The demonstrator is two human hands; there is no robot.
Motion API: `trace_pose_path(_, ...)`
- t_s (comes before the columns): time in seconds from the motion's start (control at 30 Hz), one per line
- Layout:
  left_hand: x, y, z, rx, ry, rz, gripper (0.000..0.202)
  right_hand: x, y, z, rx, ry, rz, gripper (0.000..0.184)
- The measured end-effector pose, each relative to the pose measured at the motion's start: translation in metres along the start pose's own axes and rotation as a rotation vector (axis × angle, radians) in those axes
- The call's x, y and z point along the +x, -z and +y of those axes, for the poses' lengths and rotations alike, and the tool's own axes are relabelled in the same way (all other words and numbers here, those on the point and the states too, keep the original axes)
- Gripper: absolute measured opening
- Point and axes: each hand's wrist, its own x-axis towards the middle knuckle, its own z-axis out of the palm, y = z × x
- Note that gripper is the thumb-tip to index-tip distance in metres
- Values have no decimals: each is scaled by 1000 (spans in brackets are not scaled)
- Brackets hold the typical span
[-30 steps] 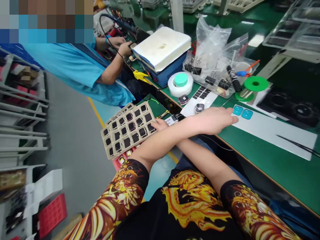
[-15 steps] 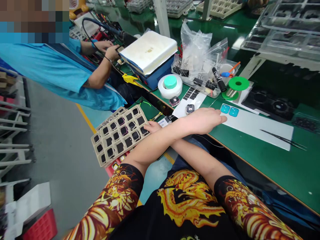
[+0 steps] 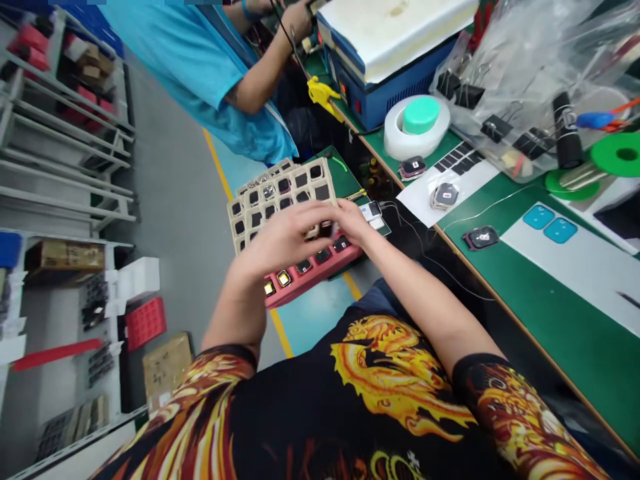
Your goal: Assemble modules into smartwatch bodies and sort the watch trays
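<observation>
Over the front of a beige compartment tray (image 3: 280, 175) filled with smartwatch bodies, my left hand (image 3: 287, 233) hovers with its fingers stretched and thumb apart; nothing shows in it. My right hand (image 3: 350, 221) grips the tray's right edge, its fingertips partly hidden by my left hand. Below lies a red tray (image 3: 313, 277) with a row of watches, two of them with lit yellow-white faces. On the green bench are a dark watch (image 3: 481, 238), a silver watch (image 3: 444, 195) on white paper, and a pinkish watch (image 3: 413, 167).
A white sheet (image 3: 590, 267) carries two teal stickers. Behind are a tape roll (image 3: 393, 137), a blue machine (image 3: 373, 100), plastic bags (image 3: 530, 60) and a green solder spool (image 3: 617, 157). A co-worker in a blue shirt (image 3: 200, 73) works at the upper left. Racks (image 3: 60, 133) stand left.
My left hand has swung from the bench back over the beige tray, uncrossing my arms. A dark watch now shows on the bench near where that hand was. My view has turned left and down.
</observation>
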Motion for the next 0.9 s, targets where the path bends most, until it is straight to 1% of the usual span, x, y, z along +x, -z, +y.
trace_pose_path(0.07,-37,9,-21,25,155,-35,31,3,-9,-8,30,2,-24,32)
trace_pose_path(0.1,-54,11,-28,26,203,-61,31,5,-13,-14,42,13,-40,33)
trace_pose_path(0.17,-79,11,-34,16,264,-106,30,7,-20,-27,40,43,-75,34)
trace_pose_path(0.23,-94,11,-36,4,296,-119,29,7,-24,-38,15,77,-102,33)
trace_pose_path(0.3,-101,13,-38,-2,320,-86,30,4,-22,-45,3,97,-108,32)
trace_pose_path(0.4,-98,20,-45,33,349,19,32,-2,-13,-46,29,77,-79,32)
trace_pose_path(0.5,-84,19,-57,106,349,78,34,-7,-2,-38,39,31,-67,35)
trace_pose_path(0.57,-72,14,-66,138,336,69,36,-10,3,-31,24,4,-78,37)
trace_pose_path(0.7,-52,-4,-83,151,333,18,39,-11,12,-18,13,-42,-68,35)
trace_pose_path(0.8,-44,-17,-93,173,345,-59,42,-9,16,-11,37,-49,-57,34)
trace_pose_path(0.9,-43,-25,-99,205,347,-112,44,-6,18,-9,49,-55,-44,33)
